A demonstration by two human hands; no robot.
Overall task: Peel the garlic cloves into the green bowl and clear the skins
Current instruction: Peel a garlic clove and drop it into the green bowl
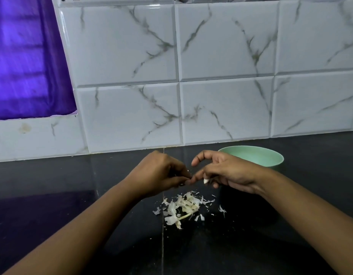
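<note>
Pile of garlic skins [183, 207] sits mid-bench [52, 195], toward the front. Just over it, the right grip [227, 172] is pinching a white garlic clove [206, 180]. The left grip [161, 173] is curled, can't tell if it's got anything. Green bowl [256, 155] is behind the right grip, near the back edge.

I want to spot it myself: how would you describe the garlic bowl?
Follow the white marbled wall tiles down to the black counter. Near the wall's foot, just behind the right hand holding a garlic clove, sits the green bowl. It is the only dish, round and pale mint, unlike the scattered white skins nearer the person.
</note>
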